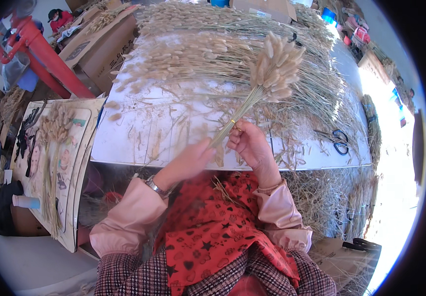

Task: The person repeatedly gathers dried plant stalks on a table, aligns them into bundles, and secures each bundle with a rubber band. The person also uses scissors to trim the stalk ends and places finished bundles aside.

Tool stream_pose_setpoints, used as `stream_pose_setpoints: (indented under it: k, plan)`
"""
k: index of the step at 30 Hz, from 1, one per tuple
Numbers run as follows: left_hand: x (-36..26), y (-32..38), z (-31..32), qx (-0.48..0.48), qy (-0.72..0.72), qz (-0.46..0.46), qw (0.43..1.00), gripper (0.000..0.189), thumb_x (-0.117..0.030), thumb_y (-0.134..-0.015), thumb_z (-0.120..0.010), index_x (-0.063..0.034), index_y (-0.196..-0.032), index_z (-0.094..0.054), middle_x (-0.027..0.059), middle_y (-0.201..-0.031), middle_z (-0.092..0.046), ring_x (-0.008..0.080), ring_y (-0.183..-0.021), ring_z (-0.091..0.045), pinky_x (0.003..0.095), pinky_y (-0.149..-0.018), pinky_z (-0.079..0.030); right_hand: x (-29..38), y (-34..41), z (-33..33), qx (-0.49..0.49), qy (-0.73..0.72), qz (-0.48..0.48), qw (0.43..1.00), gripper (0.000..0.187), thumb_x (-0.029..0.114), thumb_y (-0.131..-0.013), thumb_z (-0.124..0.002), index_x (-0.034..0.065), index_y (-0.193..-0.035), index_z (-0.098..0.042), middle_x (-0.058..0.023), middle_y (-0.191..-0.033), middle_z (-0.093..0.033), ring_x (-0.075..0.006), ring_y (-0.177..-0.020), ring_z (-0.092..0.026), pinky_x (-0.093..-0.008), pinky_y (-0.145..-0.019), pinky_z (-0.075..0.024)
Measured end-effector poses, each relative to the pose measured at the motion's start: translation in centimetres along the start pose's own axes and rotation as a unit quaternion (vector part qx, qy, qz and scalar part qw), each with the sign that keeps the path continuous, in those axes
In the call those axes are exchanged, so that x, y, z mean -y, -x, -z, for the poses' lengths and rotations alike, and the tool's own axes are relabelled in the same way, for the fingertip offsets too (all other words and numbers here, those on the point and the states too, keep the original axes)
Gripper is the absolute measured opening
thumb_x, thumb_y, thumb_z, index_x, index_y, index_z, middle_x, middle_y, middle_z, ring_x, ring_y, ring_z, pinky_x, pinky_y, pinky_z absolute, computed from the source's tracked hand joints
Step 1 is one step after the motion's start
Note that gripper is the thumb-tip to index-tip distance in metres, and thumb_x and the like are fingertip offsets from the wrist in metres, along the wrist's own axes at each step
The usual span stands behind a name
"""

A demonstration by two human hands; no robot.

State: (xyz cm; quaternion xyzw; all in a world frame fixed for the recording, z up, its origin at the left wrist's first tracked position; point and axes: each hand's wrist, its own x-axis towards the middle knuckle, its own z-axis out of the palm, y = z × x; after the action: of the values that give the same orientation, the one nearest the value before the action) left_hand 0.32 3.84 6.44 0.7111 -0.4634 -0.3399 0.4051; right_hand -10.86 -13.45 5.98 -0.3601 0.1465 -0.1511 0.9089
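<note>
A bunch of dried bunny-tail grass slants over the white table, its fluffy heads up and to the right. A yellow tie circles its stems. My left hand, somewhat blurred, is closed round the lower stems. Beside the tie, my right hand pinches what looks like the twisted yellow end between thumb and fingers. Loose bunny-tail stems lie in layers across the table behind the bunch.
Black-handled scissors lie at the table's right. A side board on the left holds tied bunches and black strips. Behind it stand red metal pipes and a cardboard box. A person in red is far left.
</note>
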Motion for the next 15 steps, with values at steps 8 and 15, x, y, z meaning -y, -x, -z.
stream_pose_setpoints:
  k: [8, 15]
  plan:
    - [-1.1, 0.0, 1.0, 0.056, 0.276, 0.114, 0.953, 0.031, -0.024, -0.099, -0.046, -0.0140, -0.128, -0.046, -0.0072, -0.062, -0.033, 0.0024, -0.046, -0.029, 0.0175, -0.039, -0.025, -0.3, 0.0, -0.9, -0.114, 0.666, 0.515, 0.527, 0.046, 0.003, -0.069, -0.070, 0.0079, -0.112, -0.053, -0.0094, -0.096, -0.058, -0.0262, -0.079, -0.056, -0.0362, -0.068, -0.0449]
    - [-1.5, 0.3, 0.5, 0.100, 0.338, 0.127, 0.927, 0.016, -0.029, -0.097, -0.047, -0.0122, -0.096, -0.048, -0.0069, -0.064, -0.040, 0.0049, -0.047, -0.032, 0.0202, -0.040, -0.025, 0.7, 0.6, -0.5, -0.109, 0.714, 0.538, 0.434, 0.025, 0.000, -0.073, -0.070, 0.0076, -0.095, -0.061, -0.0065, -0.091, -0.062, -0.0250, -0.076, -0.058, -0.0362, -0.066, -0.0451]
